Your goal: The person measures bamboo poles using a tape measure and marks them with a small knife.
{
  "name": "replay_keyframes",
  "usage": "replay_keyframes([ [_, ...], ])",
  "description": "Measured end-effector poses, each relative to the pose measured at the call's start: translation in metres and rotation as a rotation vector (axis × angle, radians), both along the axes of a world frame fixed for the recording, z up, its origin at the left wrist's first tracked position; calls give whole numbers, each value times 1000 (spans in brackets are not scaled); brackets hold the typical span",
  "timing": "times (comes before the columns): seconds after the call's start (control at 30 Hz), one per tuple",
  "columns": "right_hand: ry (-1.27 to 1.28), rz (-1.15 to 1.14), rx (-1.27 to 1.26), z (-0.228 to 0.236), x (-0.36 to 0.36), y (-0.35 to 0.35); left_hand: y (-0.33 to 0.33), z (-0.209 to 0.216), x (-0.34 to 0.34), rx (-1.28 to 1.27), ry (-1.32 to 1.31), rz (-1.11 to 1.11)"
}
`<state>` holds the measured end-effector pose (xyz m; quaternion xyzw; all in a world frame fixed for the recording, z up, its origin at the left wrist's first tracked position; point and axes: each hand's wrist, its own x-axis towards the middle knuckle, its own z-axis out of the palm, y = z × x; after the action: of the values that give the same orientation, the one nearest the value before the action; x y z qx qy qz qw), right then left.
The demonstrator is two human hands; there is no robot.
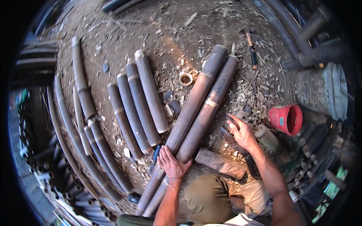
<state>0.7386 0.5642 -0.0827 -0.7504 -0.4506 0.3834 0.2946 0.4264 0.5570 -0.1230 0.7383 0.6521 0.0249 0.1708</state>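
Two long, dark brown bamboo poles (pixel 193 100) lie side by side on the ground, slanting from lower left to upper right in front of me. My left hand (pixel 173 162) rests flat across them near their closer part, fingers spread and thumb reaching over the right pole. To the right of the poles, my right hand (pixel 243 132) is closed around a slim dark object (pixel 233 120); its kind is too hard to make out. Below that hand lies a short, thick bamboo piece (pixel 220 162). Beside my left fingertips sits a small blue-black item (pixel 157 153), partly hidden.
Several cut bamboo lengths (pixel 151 92) lie left of the poles, with longer ones (pixel 82 75) beyond. A bamboo ring (pixel 185 79) sits among wood chips. At right are a hammer (pixel 252 51), a red bucket (pixel 276 116) and a large pale bucket (pixel 333 90).
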Motion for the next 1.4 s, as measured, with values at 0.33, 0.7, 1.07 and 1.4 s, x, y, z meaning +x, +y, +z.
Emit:
replay_keyframes([
  [0.33,35,105,119,-23,-2,43,-8,-7,-1,73,109,-51],
  [0.7,-34,140,147,-25,0,48,-5,-9,-6,18,86,-48],
  [1.07,11,167,-65,-10,2,49,-7,-11,-4,89,98,-78],
  [1.4,-339,159,-273,-12,61,-14,-5,-4,-8,82,55,-60],
])
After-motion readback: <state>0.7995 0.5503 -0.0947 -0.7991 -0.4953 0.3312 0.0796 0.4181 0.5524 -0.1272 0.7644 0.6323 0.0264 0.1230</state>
